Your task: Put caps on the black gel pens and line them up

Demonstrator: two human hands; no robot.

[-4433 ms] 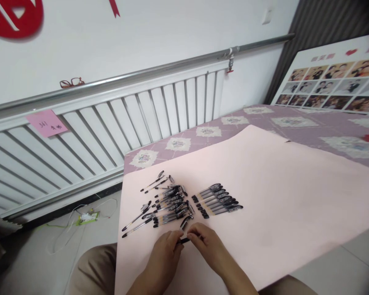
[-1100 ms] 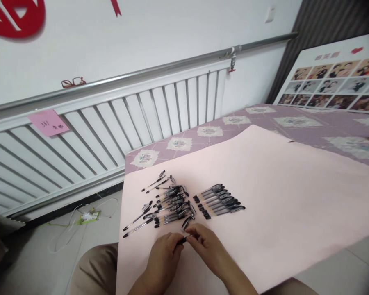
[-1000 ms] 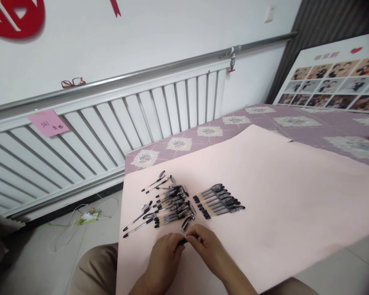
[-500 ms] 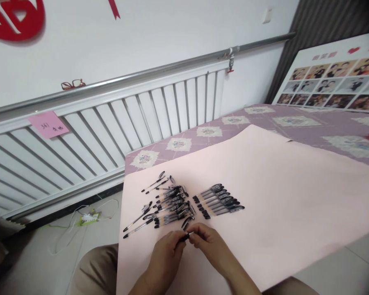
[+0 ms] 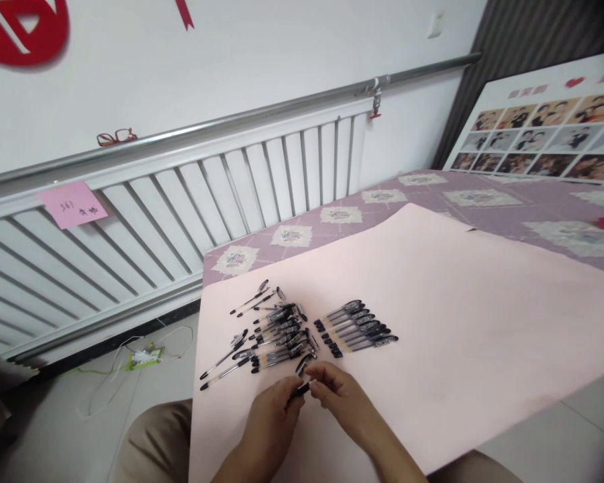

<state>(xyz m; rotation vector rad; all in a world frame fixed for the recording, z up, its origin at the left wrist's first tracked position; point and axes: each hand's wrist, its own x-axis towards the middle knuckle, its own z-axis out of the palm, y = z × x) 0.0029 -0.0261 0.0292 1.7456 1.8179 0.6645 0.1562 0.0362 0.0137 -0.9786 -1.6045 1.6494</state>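
Close to the front of the pink sheet, my left hand [image 5: 274,412] is closed around the black grip of a pen [image 5: 300,389]; most of its barrel is hidden in the palm. The fingers of my right hand [image 5: 342,399] are pinched together at the pen's tip end. A dark pen cap [image 5: 303,364] lies just beyond the fingertips. Ahead and to the left is a loose pile of black-and-clear pens [image 5: 279,335], several with caps off beside them. Right of the pile, a row of capped pens [image 5: 357,329] lies side by side.
The pink sheet [image 5: 433,322] covers much of a table with a purple patterned cloth [image 5: 342,215]. Behind stands a white radiator [image 5: 262,178] under a grey pipe, with a pink note [image 5: 73,204] on it. A power strip [image 5: 145,357] with cables lies on the floor at left.
The view has shifted very slightly. Both hands stay in nearly the same place; the right fingertips have drawn slightly closer over the pen's end, and its pale tip shows less.
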